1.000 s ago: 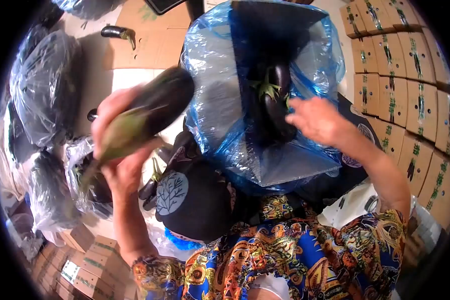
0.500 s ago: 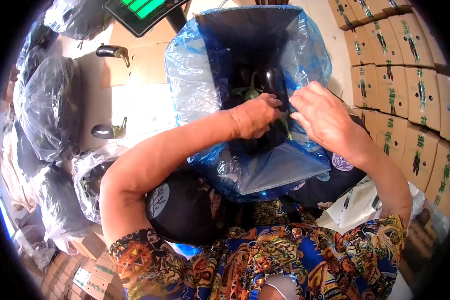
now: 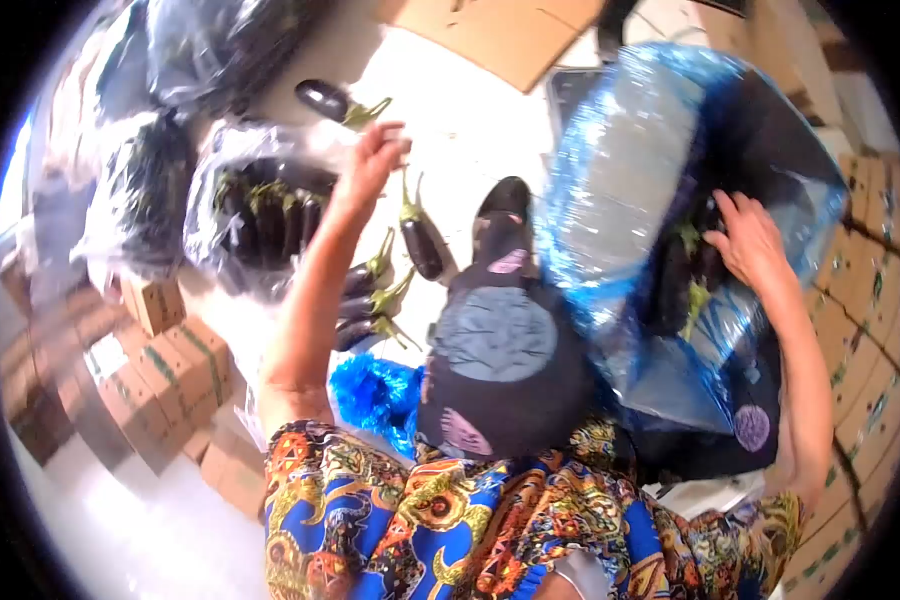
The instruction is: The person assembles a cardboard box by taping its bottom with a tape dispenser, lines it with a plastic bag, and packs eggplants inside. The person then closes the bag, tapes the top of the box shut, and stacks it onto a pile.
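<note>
My left hand (image 3: 372,162) is raised over the floor on the left, slightly blurred, with its fingers apart and nothing visible in them. Just beyond it lies a dark eggplant (image 3: 322,99) with a green stem. Another eggplant (image 3: 423,247) rests on the floor below and to the right of that hand, beside my leg. On the right, my right hand (image 3: 752,242) reaches into a box lined with a blue plastic bag (image 3: 595,185). Its spread fingers touch or hover at the eggplants (image 3: 673,275) inside; the contact is partly hidden.
A clear bag of eggplants (image 3: 265,225) stands at left, with more filled bags (image 3: 135,190) behind it. Several loose eggplants (image 3: 360,305) lie near my leg. Blue crumpled plastic (image 3: 375,395) sits by my lap. Cartons (image 3: 175,365) are stacked at both sides.
My left hand has left the lined box and swung out to the left over the floor. My right hand has moved into the box. The view has turned left.
</note>
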A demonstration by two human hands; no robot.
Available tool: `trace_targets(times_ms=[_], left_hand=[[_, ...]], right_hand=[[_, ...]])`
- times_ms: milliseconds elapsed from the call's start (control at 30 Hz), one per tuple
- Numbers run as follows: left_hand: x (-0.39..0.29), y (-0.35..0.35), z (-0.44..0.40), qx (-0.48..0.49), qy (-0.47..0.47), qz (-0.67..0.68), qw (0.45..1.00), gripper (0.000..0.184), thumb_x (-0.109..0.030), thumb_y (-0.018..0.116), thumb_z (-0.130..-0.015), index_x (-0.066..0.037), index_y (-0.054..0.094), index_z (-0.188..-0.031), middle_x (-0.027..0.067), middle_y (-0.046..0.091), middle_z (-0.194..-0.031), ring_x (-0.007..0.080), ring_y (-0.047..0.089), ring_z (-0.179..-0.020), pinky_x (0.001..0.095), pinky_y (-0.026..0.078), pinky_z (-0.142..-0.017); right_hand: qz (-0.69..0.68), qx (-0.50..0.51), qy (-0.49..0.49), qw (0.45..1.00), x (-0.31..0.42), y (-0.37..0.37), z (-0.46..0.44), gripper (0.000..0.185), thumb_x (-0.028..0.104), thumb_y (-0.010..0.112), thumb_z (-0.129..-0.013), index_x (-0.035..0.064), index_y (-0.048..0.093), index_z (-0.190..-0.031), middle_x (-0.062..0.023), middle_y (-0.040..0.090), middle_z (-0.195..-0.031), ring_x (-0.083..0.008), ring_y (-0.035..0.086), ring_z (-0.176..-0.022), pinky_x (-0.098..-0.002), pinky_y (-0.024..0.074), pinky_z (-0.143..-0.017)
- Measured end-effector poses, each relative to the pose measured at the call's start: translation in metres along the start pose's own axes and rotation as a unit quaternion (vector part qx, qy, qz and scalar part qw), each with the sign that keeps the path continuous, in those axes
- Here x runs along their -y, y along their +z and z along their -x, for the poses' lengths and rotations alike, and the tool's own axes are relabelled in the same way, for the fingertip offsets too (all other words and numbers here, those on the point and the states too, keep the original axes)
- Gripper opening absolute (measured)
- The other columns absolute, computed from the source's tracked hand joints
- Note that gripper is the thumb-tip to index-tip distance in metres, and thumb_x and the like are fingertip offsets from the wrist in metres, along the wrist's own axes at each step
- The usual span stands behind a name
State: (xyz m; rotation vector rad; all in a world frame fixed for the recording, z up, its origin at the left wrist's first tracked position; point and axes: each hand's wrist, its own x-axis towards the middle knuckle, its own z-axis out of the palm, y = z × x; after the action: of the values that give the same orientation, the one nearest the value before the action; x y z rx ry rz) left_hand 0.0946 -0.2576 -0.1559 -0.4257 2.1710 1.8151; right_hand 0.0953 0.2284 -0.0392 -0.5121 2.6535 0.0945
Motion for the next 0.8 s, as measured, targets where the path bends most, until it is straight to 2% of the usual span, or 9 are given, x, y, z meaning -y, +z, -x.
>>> trace_targets(times_ms=[67, 100, 133, 167, 300, 333, 367, 433, 800], left_hand=[[0.080, -0.012, 0.027, -0.064, -0.140, -0.061, 0.986, 0.036, -0.014, 0.061, -0.088, -0.003, 0.056, -0.122, 0.0143, 0.063, -0.109, 0.0213, 0.061, -0.098, 0.0337, 0.052, -0.081], [0.107, -0.014, 0.043, -0.073, -0.165, -0.127, 0.975, 0.039, -0.016, 0.062, -0.087, -0.001, 0.056, -0.122, 0.0152, 0.063, -0.107, 0.0223, 0.061, -0.097, 0.0344, 0.051, -0.082], [0.134, -0.009, 0.057, -0.128, -0.141, -0.221, 0.956, 0.055, -0.025, 0.070, -0.079, 0.002, 0.054, -0.124, 0.0230, 0.065, -0.104, 0.0308, 0.064, -0.098, 0.0372, 0.050, -0.085], [0.151, 0.001, 0.070, -0.191, -0.158, -0.211, 0.946, 0.063, -0.030, 0.073, -0.077, 0.004, 0.051, -0.126, 0.0259, 0.064, -0.108, 0.0346, 0.063, -0.102, 0.0404, 0.049, -0.089], [0.213, 0.028, 0.091, -0.114, -0.241, -0.107, 0.958, 0.079, -0.048, 0.077, -0.070, 0.005, 0.052, -0.123, 0.0263, 0.064, -0.108, 0.0340, 0.063, -0.104, 0.0383, 0.048, -0.091], [0.221, 0.042, 0.088, -0.125, -0.252, -0.138, 0.950, 0.076, -0.045, 0.079, -0.071, 0.005, 0.052, -0.122, 0.0219, 0.065, -0.105, 0.0282, 0.065, -0.092, 0.0359, 0.051, -0.082], [0.175, 0.055, 0.094, -0.159, -0.222, -0.175, 0.946, 0.077, -0.050, 0.078, -0.068, 0.005, 0.055, -0.117, 0.0231, 0.065, -0.102, 0.0320, 0.064, -0.094, 0.0392, 0.050, -0.084], [0.183, 0.075, 0.091, -0.203, -0.203, -0.208, 0.935, 0.077, -0.050, 0.077, -0.066, 0.003, 0.055, -0.116, 0.0254, 0.063, -0.099, 0.0370, 0.062, -0.094, 0.0429, 0.048, -0.085], [0.177, 0.047, 0.076, -0.229, -0.056, -0.306, 0.922, 0.069, -0.040, 0.077, -0.066, -0.011, 0.054, -0.125, 0.0204, 0.055, -0.097, 0.0385, 0.055, -0.095, 0.0457, 0.046, -0.085]], right_hand=[[0.005, 0.022, 0.009, 1.000, -0.005, 0.010, 0.007, 0.055, 0.021, 0.069, -0.080, 0.0021, 0.049, -0.128, -0.0196, 0.056, -0.114, -0.0378, 0.053, -0.105, -0.0447, 0.0447, -0.090], [0.016, 0.041, 0.015, 0.999, -0.004, 0.009, 0.004, 0.057, 0.020, 0.069, -0.080, 0.0022, 0.049, -0.129, -0.0190, 0.056, -0.116, -0.0377, 0.053, -0.105, -0.0447, 0.0445, -0.091], [0.022, 0.032, 0.012, 0.999, -0.003, 0.009, 0.004, 0.058, 0.020, 0.069, -0.080, 0.0023, 0.048, -0.130, -0.0194, 0.055, -0.118, -0.0380, 0.053, -0.106, -0.0446, 0.0443, -0.092], [0.026, 0.027, 0.011, 0.999, -0.003, 0.011, 0.007, 0.058, 0.020, 0.069, -0.080, 0.0023, 0.047, -0.131, -0.0199, 0.055, -0.120, -0.0383, 0.052, -0.107, -0.0445, 0.0441, -0.092], [0.046, 0.039, 0.022, 0.998, -0.005, 0.014, 0.011, 0.054, 0.021, 0.062, -0.087, 0.0032, 0.044, -0.136, -0.0251, 0.047, -0.134, -0.0407, 0.048, -0.118, -0.0445, 0.0403, -0.099], [0.052, 0.053, 0.031, 0.997, -0.001, 0.012, 0.009, 0.053, 0.021, 0.060, -0.089, 0.0034, 0.044, -0.136, -0.0257, 0.045, -0.136, -0.0411, 0.047, -0.120, -0.0448, 0.0395, -0.100], [0.060, 0.067, 0.042, 0.995, 0.002, 0.010, 0.008, 0.052, 0.021, 0.058, -0.090, 0.0036, 0.043, -0.137, -0.0264, 0.044, -0.137, -0.0416, 0.046, -0.121, -0.0452, 0.0388, -0.101], [0.083, 0.063, 0.019, 0.994, 0.001, 0.012, 0.009, 0.051, 0.021, 0.057, -0.091, 0.0032, 0.044, -0.137, -0.0269, 0.045, -0.136, -0.0427, 0.046, -0.120, -0.0459, 0.0390, -0.100], [0.086, 0.067, 0.028, 0.994, 0.001, 0.009, 0.006, 0.053, 0.020, 0.064, -0.086, 0.0009, 0.047, -0.132, -0.0296, 0.046, -0.130, -0.0449, 0.047, -0.117, -0.0462, 0.0401, -0.098]])
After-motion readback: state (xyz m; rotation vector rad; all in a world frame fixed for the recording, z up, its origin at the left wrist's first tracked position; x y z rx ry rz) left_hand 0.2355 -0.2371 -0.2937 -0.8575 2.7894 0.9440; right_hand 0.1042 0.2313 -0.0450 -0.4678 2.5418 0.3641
